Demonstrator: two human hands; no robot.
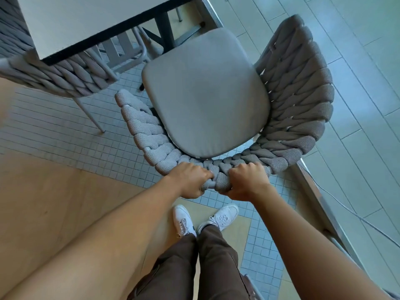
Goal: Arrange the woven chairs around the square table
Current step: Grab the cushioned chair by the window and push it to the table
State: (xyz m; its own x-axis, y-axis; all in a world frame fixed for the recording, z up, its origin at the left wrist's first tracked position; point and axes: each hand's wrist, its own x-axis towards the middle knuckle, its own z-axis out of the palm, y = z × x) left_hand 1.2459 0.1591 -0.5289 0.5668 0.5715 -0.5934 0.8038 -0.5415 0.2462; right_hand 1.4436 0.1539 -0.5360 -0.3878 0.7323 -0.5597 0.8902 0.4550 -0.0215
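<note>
A grey woven chair (303, 100) with a plain grey seat cushion (205, 94) stands in front of me, its front pointing at the square table (86, 22) at the top left. My left hand (190, 180) and my right hand (244, 180) both grip the top of the chair's woven backrest, close together at its middle. The cushion's front edge lies just short of the table's corner. A second woven chair (65, 76) stands at the table's left side, partly tucked under the tabletop.
A metal door sill (320, 202) and a glass pane run along the chair's right side, with a thin cable (355, 215) beyond them. The floor is small grey tiles with tan panels. My white shoes (203, 219) stand right behind the chair.
</note>
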